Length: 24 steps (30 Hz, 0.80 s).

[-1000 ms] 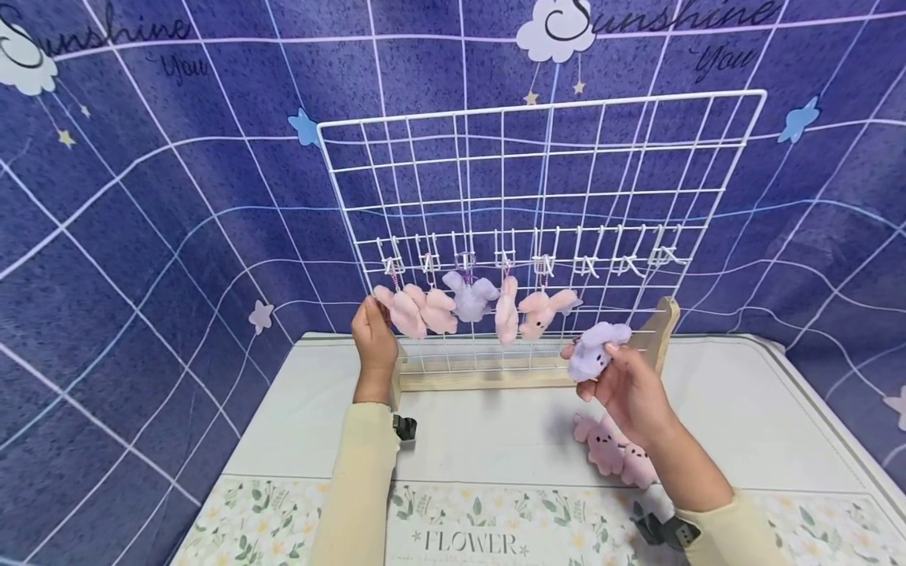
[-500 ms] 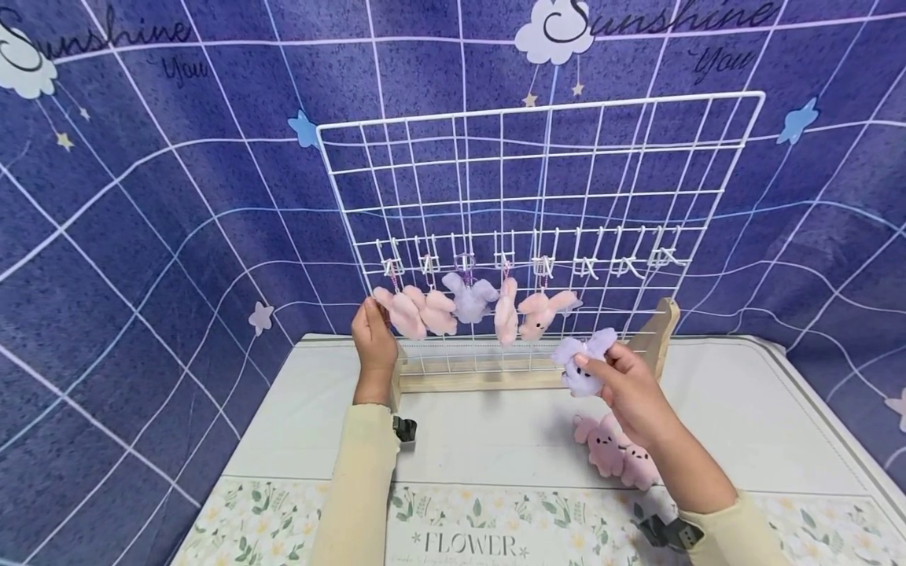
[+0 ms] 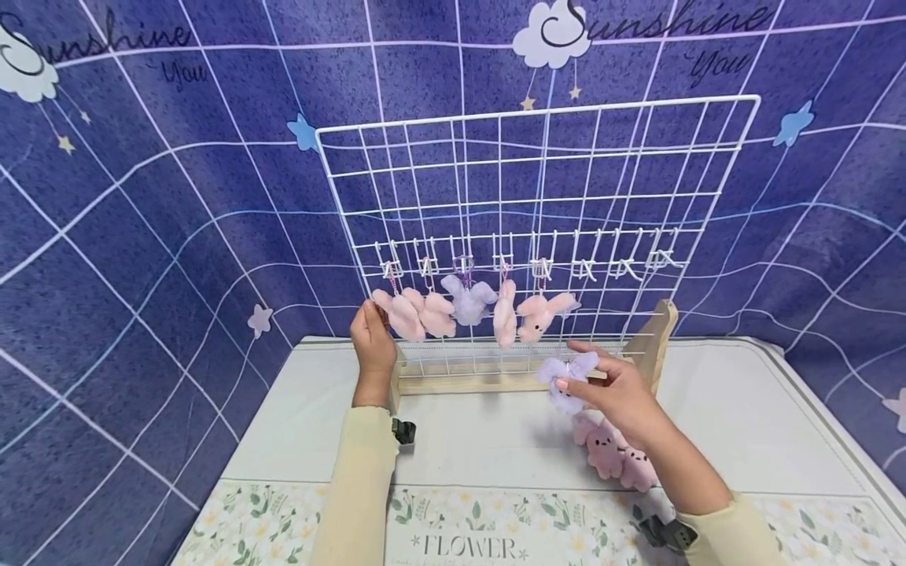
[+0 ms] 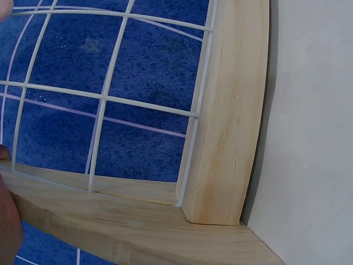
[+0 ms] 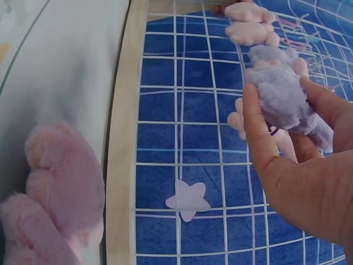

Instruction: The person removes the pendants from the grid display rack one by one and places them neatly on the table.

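Note:
My right hand (image 3: 619, 397) pinches a purple plush bunny keychain (image 3: 566, 383) between thumb and fingers, low in front of the white wire grid rack (image 3: 524, 161). In the right wrist view the bunny's fuzzy purple body (image 5: 278, 96) sits between the fingers. My left hand (image 3: 373, 339) grips the wooden side of the rack's stand (image 4: 66, 215) at the left end. Pink plush bunnies (image 3: 505, 314) and one purple bunny (image 3: 469, 300) hang by chains from hooks along the grid. Behind the pinching fingers, part of the held bunny is hidden.
More pink bunnies (image 3: 605, 452) lie on the white table (image 3: 467, 440), below my right hand. Hooks (image 3: 626, 267) at the grid's right bear no bunny. A floral mat (image 3: 439, 515) covers the table's front, and blue patterned cloth (image 3: 177, 314) surrounds the back and left.
The purple bunny in my right hand has moved left and down, and it has turned from sideways to ears-up. My left hand stays on the stand.

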### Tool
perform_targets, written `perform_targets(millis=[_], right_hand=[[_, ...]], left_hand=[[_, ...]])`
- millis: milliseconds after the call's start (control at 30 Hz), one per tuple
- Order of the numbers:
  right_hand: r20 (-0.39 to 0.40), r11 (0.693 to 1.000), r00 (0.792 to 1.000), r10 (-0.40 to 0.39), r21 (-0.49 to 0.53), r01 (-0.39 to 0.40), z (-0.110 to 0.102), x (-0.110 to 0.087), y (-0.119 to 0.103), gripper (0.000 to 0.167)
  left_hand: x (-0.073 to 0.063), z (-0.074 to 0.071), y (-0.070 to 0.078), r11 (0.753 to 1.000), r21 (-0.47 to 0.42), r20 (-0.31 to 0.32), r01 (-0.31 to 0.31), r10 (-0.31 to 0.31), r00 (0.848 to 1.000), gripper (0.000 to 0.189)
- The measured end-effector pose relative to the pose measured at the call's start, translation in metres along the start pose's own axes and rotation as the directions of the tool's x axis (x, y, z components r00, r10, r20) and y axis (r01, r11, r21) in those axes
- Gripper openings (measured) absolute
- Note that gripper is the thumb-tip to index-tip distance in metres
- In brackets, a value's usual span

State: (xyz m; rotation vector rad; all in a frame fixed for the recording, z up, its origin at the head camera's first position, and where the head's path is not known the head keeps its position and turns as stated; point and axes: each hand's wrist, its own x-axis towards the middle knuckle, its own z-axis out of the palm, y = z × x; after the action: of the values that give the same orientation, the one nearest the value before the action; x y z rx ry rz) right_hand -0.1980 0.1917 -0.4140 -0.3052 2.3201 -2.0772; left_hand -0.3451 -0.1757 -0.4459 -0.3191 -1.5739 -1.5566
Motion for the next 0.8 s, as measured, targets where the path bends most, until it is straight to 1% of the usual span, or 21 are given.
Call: perform_targets(millis=[33, 100, 167, 267, 333, 533, 567, 633, 700, 733, 800], right_hand=[[-0.001, 1.000, 1.000, 0.006, -0.016, -0.006, 0.0002, 0.0001, 0.0004, 0.032], [-0.003, 0.999, 1.000, 0.021, -0.042, -0.021, -0.0002, 0.0003, 0.0011, 0.036], [-0.009, 0.997, 0.999, 0.037, -0.073, -0.037, -0.0013, 0.0005, 0.0011, 0.031], [-0.016, 0.993, 0.998, 0.064, -0.094, -0.065, -0.0032, 0.0008, 0.0007, 0.020], [-0.014, 0.991, 0.997, 0.077, -0.108, -0.078, -0.0045, 0.0011, 0.0002, 0.016], [-0.029, 0.973, 0.996, 0.086, -0.213, -0.091, -0.0066, 0.0006, 0.0018, 0.032], [-0.028, 0.971, 0.996, 0.089, -0.222, -0.093, -0.0071, 0.0006, 0.0026, 0.032], [-0.007, 0.972, 0.994, 0.105, -0.213, -0.104, -0.0081, 0.0007, 0.0038, 0.028], [0.013, 0.973, 0.992, 0.124, -0.199, -0.119, -0.0088, 0.0011, 0.0047, 0.028], [0.025, 0.973, 0.991, 0.132, -0.194, -0.125, -0.0090, 0.0015, 0.0048, 0.030], [0.050, 0.972, 0.986, 0.156, -0.186, -0.144, -0.0088, 0.0023, 0.0050, 0.040]], left_hand=[[-0.0002, -0.0002, -0.0006, 1.000, -0.003, 0.001, 0.001, -0.001, 1.000, 0.043], [-0.0005, -0.0005, -0.0015, 1.000, -0.003, 0.003, 0.005, -0.005, 1.000, 0.043], [-0.0005, -0.0004, -0.0013, 1.000, -0.005, 0.008, 0.007, -0.007, 1.000, 0.044], [-0.0004, -0.0008, -0.0008, 1.000, -0.001, 0.010, 0.008, -0.008, 1.000, 0.043], [-0.0002, -0.0009, -0.0010, 1.000, -0.001, 0.007, 0.008, -0.008, 1.000, 0.043], [0.0005, -0.0012, -0.0017, 1.000, 0.007, 0.007, 0.010, -0.010, 1.000, 0.042], [0.0004, -0.0012, -0.0017, 1.000, 0.010, 0.008, 0.011, -0.011, 1.000, 0.043], [0.0000, -0.0015, -0.0016, 1.000, 0.014, 0.010, 0.012, -0.013, 1.000, 0.045], [-0.0003, -0.0016, -0.0018, 1.000, 0.016, 0.012, 0.011, -0.012, 1.000, 0.045], [-0.0003, -0.0015, -0.0021, 1.000, 0.017, 0.011, 0.013, -0.013, 1.000, 0.045], [-0.0004, -0.0011, -0.0016, 1.000, 0.018, 0.007, 0.015, -0.015, 1.000, 0.044]])
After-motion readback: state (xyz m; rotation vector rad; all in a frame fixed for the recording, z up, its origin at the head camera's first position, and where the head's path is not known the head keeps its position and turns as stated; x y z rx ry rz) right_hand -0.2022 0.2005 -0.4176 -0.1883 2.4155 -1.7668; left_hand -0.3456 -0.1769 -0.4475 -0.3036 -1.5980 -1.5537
